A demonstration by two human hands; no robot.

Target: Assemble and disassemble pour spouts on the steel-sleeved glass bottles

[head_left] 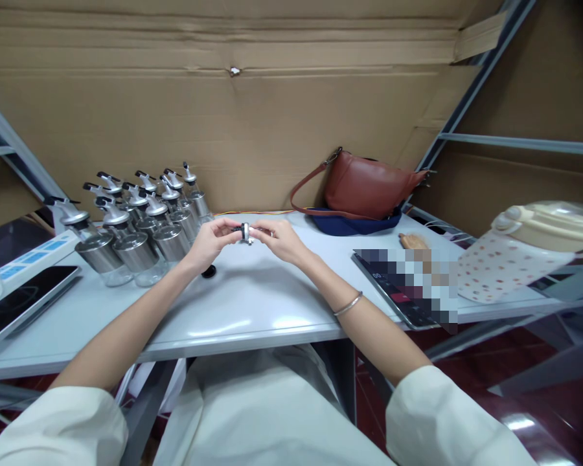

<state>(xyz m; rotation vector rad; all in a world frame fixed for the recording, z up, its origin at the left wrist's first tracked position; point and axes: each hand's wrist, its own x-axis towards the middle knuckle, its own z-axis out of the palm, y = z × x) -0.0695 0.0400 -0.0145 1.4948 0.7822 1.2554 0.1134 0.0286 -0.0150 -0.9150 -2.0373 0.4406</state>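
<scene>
Both my hands meet over the middle of the grey table. Between them is a small silver and black dispenser cap. My left hand pinches its left end with thumb and fingers. My right hand pinches its right end the same way. A small black round piece lies on the table just under my left wrist. To the left stands a cluster of several glass bottles with metal pourer tops.
A brown leather bag on a blue cloth sits at the back right. A tablet and a power strip lie at the left edge. A dotted cream container and a dark device are on the right. Cardboard lines the back.
</scene>
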